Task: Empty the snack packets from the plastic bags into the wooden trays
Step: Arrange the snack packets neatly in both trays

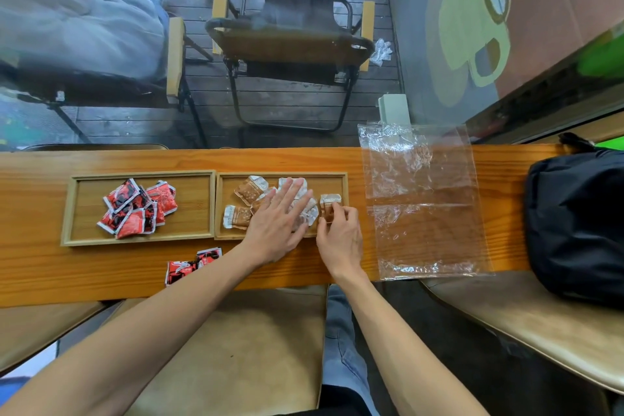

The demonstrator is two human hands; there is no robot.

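On the table: two wooden trays side by side, both loaded, and the job looks close to finished.
Left tray [76, 213]: red packets [136, 209] heaped near its middle, most likely tipped out in one go and left as they fell.
Right tray [342, 186]: brown packets [248, 191] spread across it, some hidden under the hands.
Left hand [277, 223]: flat, fingers spread, grip released, palm pressing on the pile; by the look of it, holding the packets in place and levelling them so none slide over the rim.
Right hand [341, 233]: fingertips pinched on a single brown packet [329, 204] at the 3 o'clock end of the right tray, a light grasp that seems meant to tuck this one inside the edge.
Stray packets [192, 265]: two red ones lie on the table at 5 o'clock from the left tray, outside it, not yet collected; these are what remains.
Plastic bags [422, 199]: clear, flat and empty, at 3 o'clock from the right tray, laid aside out of the working space.
Black bag [577, 223]: at the far 3 o'clock end, well apart from the trays.
Next call: probably the strays go into the left tray with their own kind.
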